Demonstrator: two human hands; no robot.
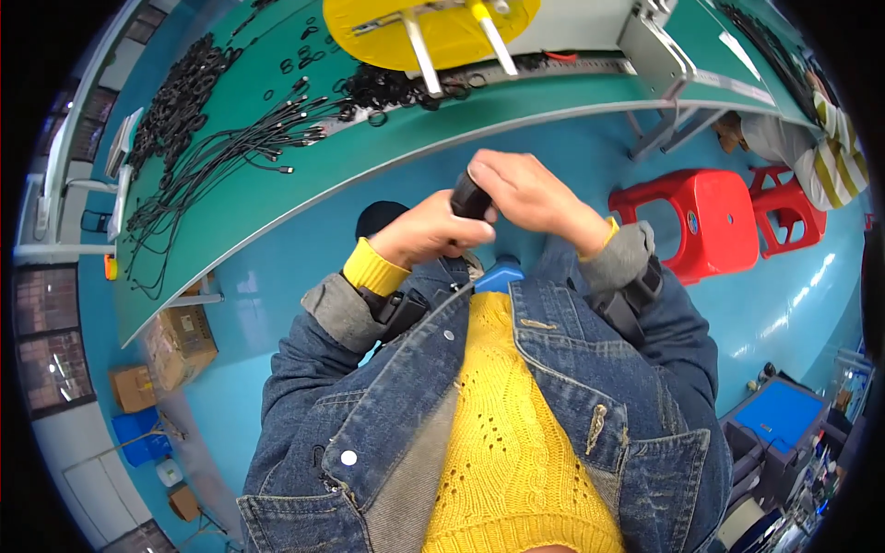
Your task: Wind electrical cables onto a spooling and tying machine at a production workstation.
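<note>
In front of my chest, just off the table's near edge, both hands meet at a stubby black object (471, 197) whose exact kind I cannot make out. My left hand (431, 227) is closed around its lower part. Over its upper end curls my right hand (527, 191), the fingers bent against it and partly hidden. Beyond them, on the green table (387, 147), lies a spread of black cables (226, 152) with plugs toward the middle. Loose black rings (304, 60) are scattered near the cables, and a heap of black loops (184, 92) sits farther left.
A yellow round plate (415, 32) with white rods stands at the table's far middle, beside a grey metal bracket (656, 55). Red plastic stools (710, 226) stand on the floor at right. Cardboard boxes (180, 346) are under the left side; a blue-topped cart (779, 415) is lower right.
</note>
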